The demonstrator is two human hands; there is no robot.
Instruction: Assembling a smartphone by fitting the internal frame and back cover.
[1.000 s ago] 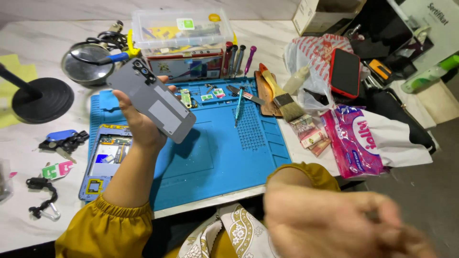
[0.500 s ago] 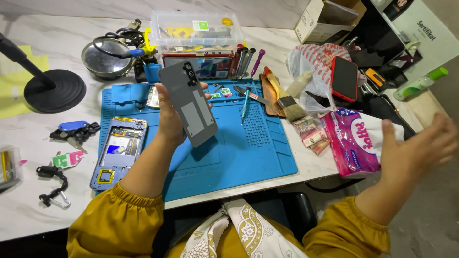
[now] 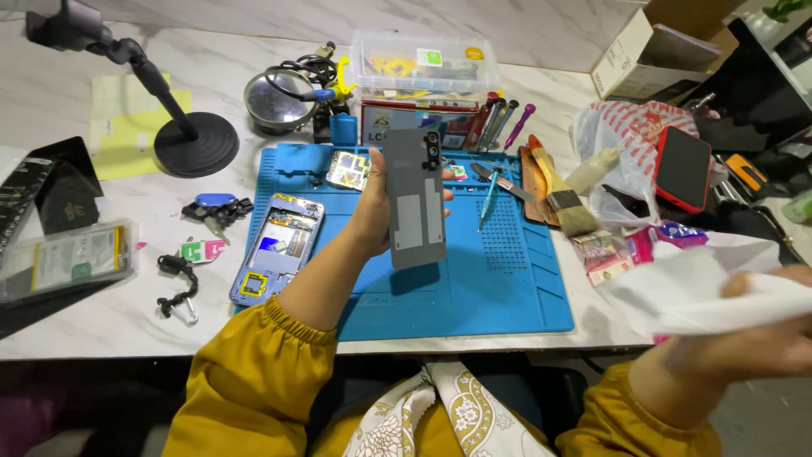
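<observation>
Both arms wear long mustard-yellow fabric sleeves, each gathered into an elasticated, puckered cuff well above the wrist. The left sleeve point(image 3: 254, 381) fills the lower left of the frame; the right sleeve point(image 3: 634, 427) shows at the lower right. Between them, bottom centre, lies a white cloth garment patterned with olive-gold paisley point(image 3: 440, 415).

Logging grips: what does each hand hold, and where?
Left hand: grey phone back cover, gripped along its left edge. Right hand: white tissue, by its right end.

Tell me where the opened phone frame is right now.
In the head view, the opened phone frame lies on the left edge of the blue mat, beside the keys, left of the left hand.
</observation>
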